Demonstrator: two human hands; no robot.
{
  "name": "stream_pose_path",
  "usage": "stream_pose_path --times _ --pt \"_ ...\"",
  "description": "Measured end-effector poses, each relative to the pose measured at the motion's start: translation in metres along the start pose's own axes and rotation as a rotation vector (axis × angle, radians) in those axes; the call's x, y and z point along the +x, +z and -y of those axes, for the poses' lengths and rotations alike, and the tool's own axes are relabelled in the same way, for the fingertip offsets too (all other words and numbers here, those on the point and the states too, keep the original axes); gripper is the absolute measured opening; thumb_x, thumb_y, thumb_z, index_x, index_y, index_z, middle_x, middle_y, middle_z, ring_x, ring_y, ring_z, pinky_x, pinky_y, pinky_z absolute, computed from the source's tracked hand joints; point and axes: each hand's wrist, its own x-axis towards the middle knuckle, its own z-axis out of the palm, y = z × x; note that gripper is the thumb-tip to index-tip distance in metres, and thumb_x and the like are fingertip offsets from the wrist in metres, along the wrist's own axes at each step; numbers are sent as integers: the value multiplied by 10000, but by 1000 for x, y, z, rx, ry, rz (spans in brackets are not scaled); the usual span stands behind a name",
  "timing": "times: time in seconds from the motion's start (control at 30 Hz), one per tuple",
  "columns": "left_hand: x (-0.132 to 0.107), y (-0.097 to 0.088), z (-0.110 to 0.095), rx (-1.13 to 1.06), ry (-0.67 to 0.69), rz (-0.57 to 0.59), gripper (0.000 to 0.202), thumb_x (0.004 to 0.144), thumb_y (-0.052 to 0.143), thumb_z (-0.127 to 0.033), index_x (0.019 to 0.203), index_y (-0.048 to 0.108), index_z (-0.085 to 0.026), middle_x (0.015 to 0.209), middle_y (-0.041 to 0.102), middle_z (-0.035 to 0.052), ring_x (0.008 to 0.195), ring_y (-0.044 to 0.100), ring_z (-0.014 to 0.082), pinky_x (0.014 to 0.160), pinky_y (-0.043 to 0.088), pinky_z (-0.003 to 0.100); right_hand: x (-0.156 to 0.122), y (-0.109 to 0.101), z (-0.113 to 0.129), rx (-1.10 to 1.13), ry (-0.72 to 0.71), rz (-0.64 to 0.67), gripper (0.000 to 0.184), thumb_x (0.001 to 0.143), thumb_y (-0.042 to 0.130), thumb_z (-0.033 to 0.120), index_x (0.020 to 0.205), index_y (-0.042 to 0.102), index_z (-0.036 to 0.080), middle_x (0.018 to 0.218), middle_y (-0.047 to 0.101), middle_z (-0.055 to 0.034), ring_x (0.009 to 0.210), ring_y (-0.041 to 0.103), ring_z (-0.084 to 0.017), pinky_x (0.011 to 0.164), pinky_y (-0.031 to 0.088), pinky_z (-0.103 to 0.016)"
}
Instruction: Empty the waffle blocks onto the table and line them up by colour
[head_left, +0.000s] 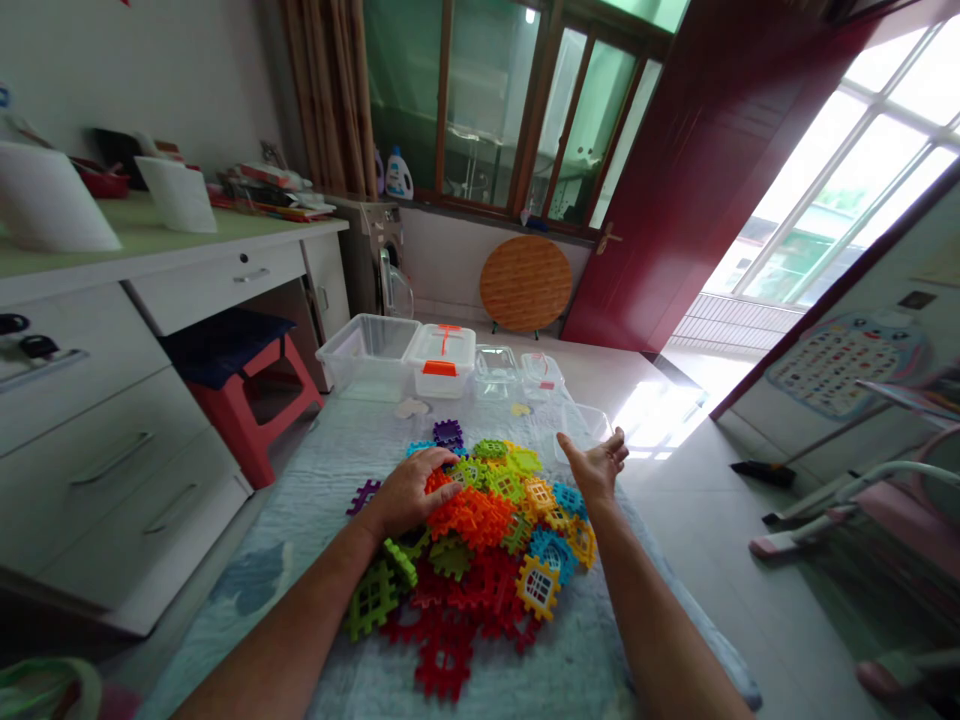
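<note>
A heaped pile of plastic interlocking building blocks lies on the cloth-covered table, with orange blocks [480, 515] on top, red blocks [446, 650] at the front and green blocks [373, 598] to the left. Yellow blocks [538, 587] and blue blocks [551, 548] are on the right side, a purple block [448, 433] at the back. My left hand [416, 490] rests on the pile's left side, fingers spread over the orange blocks. To the right of the pile my right hand [596, 465] is raised, thumb and fingers apart. Just behind it is a clear container [589, 420]; whether they touch is unclear.
Along the table's far edge stand a large clear bin [367, 355], a lidded box [442, 360] with orange clips and two smaller clear boxes, one a clear box [496, 370]. A white desk [187, 270] and a red stool [247, 400] flank the left.
</note>
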Motion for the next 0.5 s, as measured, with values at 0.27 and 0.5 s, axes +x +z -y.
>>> stream_pose_path --times 0.27,0.5 --pt "0 1 4 10 -1 4 416 860 571 -468 1146 640 -175 1212 656 115 1145 581 265 1036 427 401 40 24 -2 29 -78 41 999 578 730 495 1392 290 121 1365 387 -221 1295 349 -400 1090 283 -543" --pt "0 1 3 -15 -7 -11 400 853 578 -476 1135 647 -201 1202 660 104 1129 586 264 1029 434 407 56 42 -5 28 -99 99 1005 573 723 505 1392 312 91 1380 397 -234 1305 350 -397 1089 295 -538"
